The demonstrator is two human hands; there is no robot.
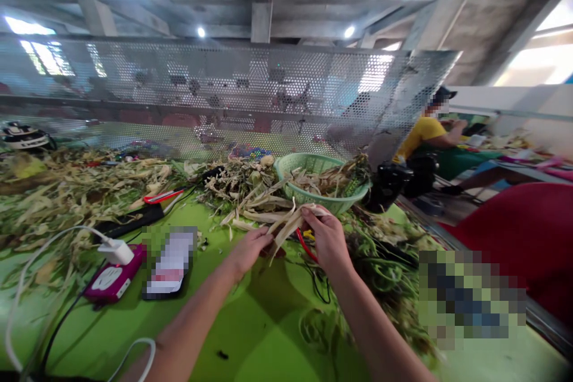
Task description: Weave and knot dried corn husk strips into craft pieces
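Note:
In the head view, my right hand (330, 240) pinches a bundle of pale dried husk strips (286, 231) between thumb and fingers. From the other side my left hand (251, 250) is closed on the same strips near their lower part; its fingertips are partly hidden behind them. Just beyond my hands stands a green plastic basket (349, 202) with dried plant pieces in it. Red handles (307, 248), apparently of a tool, lie on the table below my right hand.
A smartphone (172, 262) and a magenta power box (114, 277) with a white plug lie left on the green table (215, 334). Dried leaves (80, 191) cover the far left. A red-handled cutter (163, 196) lies there. Perforated metal panels (224, 83) stand behind. A person (425, 131) sits right.

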